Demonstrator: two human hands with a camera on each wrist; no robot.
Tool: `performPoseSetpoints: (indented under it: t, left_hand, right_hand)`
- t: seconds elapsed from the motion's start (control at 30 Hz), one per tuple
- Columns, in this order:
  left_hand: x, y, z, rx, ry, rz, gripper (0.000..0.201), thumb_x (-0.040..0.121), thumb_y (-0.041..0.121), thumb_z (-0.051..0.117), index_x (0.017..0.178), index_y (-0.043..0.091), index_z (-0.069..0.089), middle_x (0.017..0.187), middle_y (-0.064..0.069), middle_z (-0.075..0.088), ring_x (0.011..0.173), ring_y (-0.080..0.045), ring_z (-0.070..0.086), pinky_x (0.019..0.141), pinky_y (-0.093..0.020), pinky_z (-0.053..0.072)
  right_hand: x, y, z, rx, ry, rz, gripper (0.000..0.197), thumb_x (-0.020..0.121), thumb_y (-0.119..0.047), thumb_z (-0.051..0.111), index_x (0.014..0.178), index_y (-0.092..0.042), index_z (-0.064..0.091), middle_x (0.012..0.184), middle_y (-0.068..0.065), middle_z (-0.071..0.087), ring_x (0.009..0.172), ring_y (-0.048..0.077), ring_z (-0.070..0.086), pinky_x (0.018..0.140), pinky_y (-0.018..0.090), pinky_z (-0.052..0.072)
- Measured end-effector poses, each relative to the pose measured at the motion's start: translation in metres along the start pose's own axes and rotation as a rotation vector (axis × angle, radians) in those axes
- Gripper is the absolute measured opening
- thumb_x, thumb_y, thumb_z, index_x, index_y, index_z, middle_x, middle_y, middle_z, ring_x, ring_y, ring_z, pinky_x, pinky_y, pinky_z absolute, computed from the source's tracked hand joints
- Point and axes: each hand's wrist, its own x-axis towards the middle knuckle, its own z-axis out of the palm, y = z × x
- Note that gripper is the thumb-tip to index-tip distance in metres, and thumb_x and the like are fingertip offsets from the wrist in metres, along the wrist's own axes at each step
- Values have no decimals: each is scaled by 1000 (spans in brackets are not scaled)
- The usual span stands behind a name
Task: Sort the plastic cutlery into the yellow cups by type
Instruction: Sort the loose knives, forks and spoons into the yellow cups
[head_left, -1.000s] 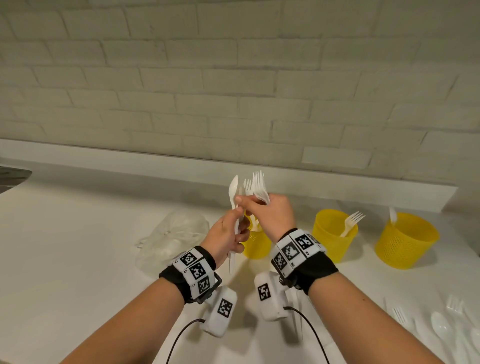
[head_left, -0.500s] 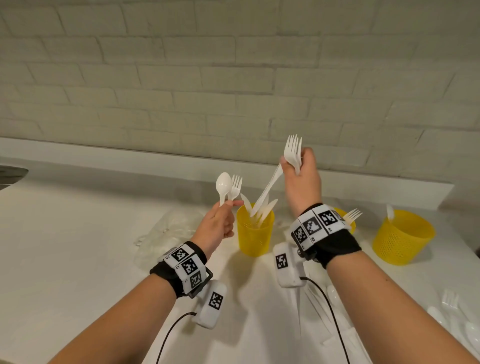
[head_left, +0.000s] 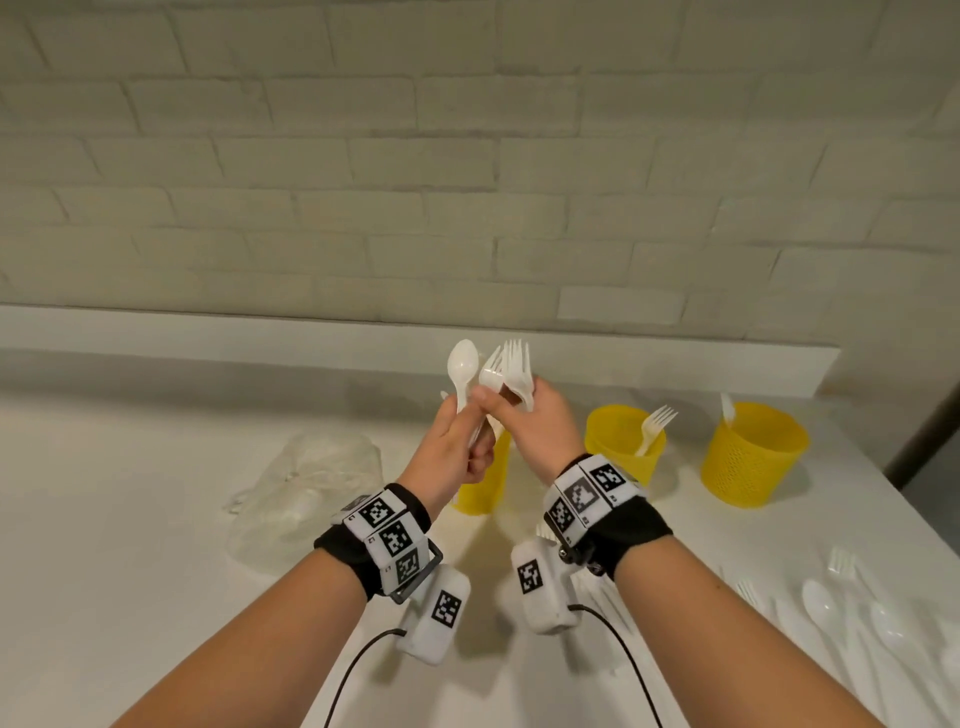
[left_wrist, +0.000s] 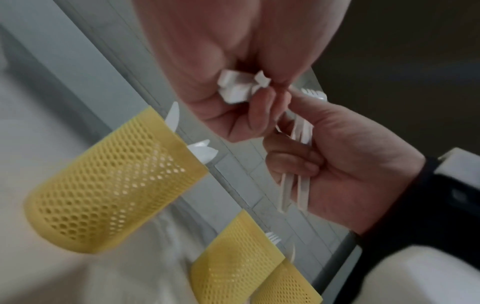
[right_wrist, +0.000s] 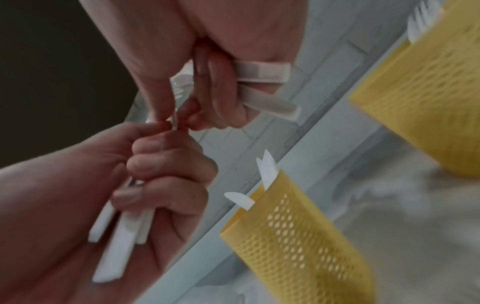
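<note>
Both hands meet in the air above the left yellow cup (head_left: 480, 488), which holds white knives (left_wrist: 200, 152). My left hand (head_left: 467, 431) grips a small bundle by its handles (right_wrist: 116, 230): a spoon (head_left: 462, 364) and a fork (head_left: 491, 371) stick up from it. My right hand (head_left: 506, 413) holds forks (head_left: 519, 374) with its curled fingers, their handles (right_wrist: 262, 74) poking out, while its thumb and forefinger pinch at the left hand's bundle. The middle cup (head_left: 621, 441) holds one fork (head_left: 657, 423). From the right cup (head_left: 753, 457) a white piece (head_left: 727, 408) sticks up.
A crumpled clear plastic bag (head_left: 306, 493) lies on the white counter (head_left: 130, 519) left of the cups. Several loose forks and spoons (head_left: 857, 618) lie at the counter's front right. A brick wall with a low ledge (head_left: 260, 332) runs behind the cups.
Half a second ago my right hand was raised high with a fork, apart from the left. It has come back down to the left hand's bundle. The left hand has stayed roughly in place.
</note>
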Motion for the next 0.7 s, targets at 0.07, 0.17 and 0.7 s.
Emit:
performPoseSetpoints:
  t: [0.07,0.17,0.7]
  left_hand:
    - [-1,2,10,23,-18,6,19,103,31,34,106,16,46,60,-5,42,45,-13,40,41,-22,31]
    - [0,3,18,17,-18,-57,16,102,32,35,103,19,45,73,-11,60,46,-22,56,41,-24,44]
    - [31,-9,49,170,-128,47,21,102,35,37,107,16,46,69,3,37,46,-3,32,45,-18,26]
  right_hand:
    - [-1,0,-8,-43,22,-30,15,93,-25,57,104,-16,53,87,-6,62,80,8,59,72,23,43]
    - [2,3,-28,-34,160,-72,9,99,-20,43,106,-18,37,85,-1,60,72,13,57,68,27,42]
    - [57,54,-97,63,454,102,11,99,-15,43,110,-16,42,78,-1,50,66,16,48,66,28,44]
